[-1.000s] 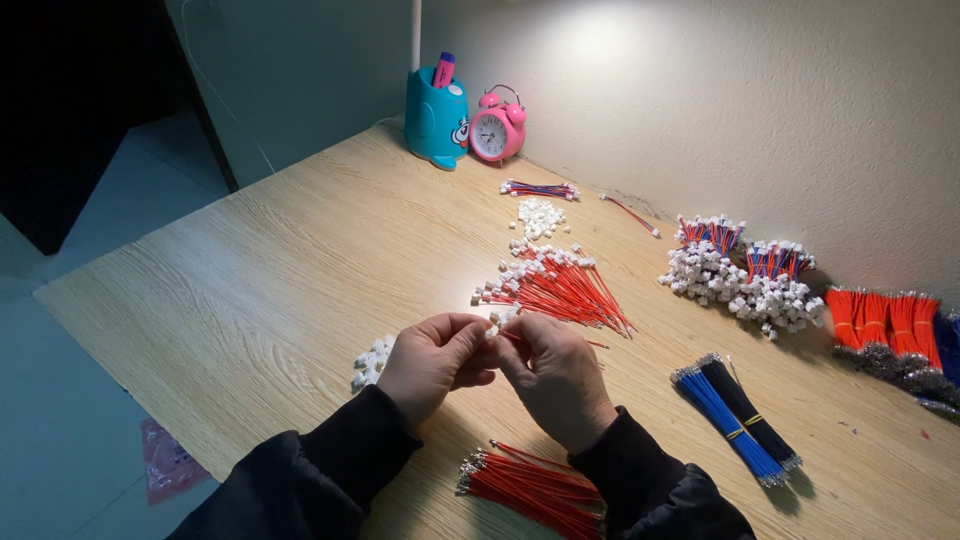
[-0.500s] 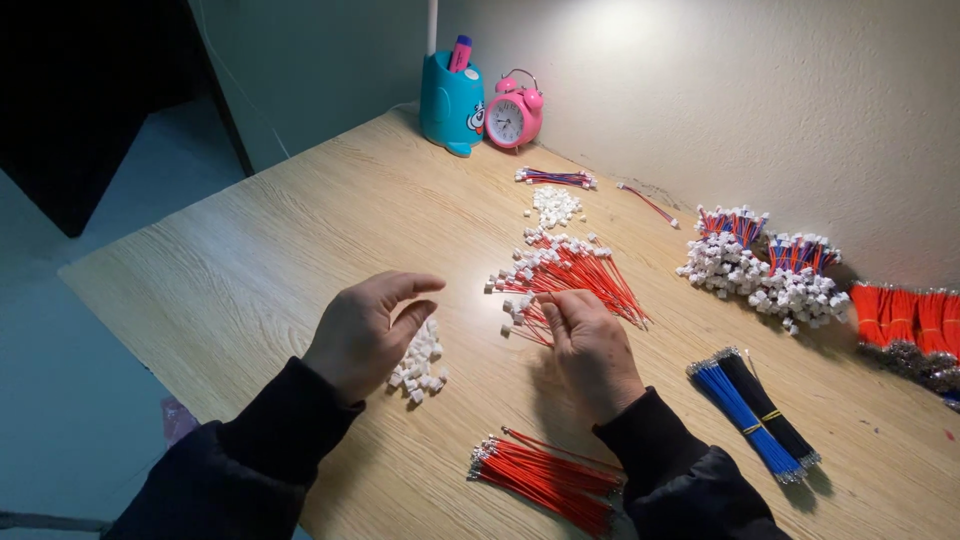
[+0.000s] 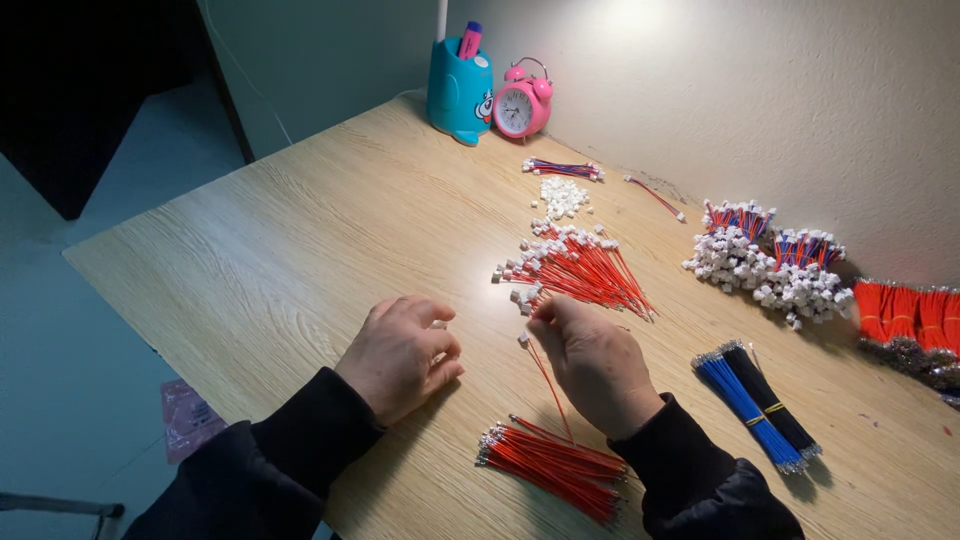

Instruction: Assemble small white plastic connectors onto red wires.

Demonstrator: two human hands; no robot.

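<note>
My hands have parted since a second ago — left hand [image 3: 402, 355] now rests curled over the white connectors [image 3: 437, 324] on the desk [image 3: 280, 250], grip narrow. Right hand [image 3: 597, 362] pinches one red wire [image 3: 545, 378] beside the finished wires [image 3: 580, 270] — set-down under way, I judge.

Red wires [image 3: 585, 275] with white connectors, blue bundle [image 3: 745, 405], pink alarm clock [image 3: 522, 105], teal holder [image 3: 459, 88].

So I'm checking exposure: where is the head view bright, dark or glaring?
Head view: a bright hotspot on the wall above the pink clock; a soft sheen on the table near the red wires; the left edge falls nearly black; both hands look sharp.
</note>
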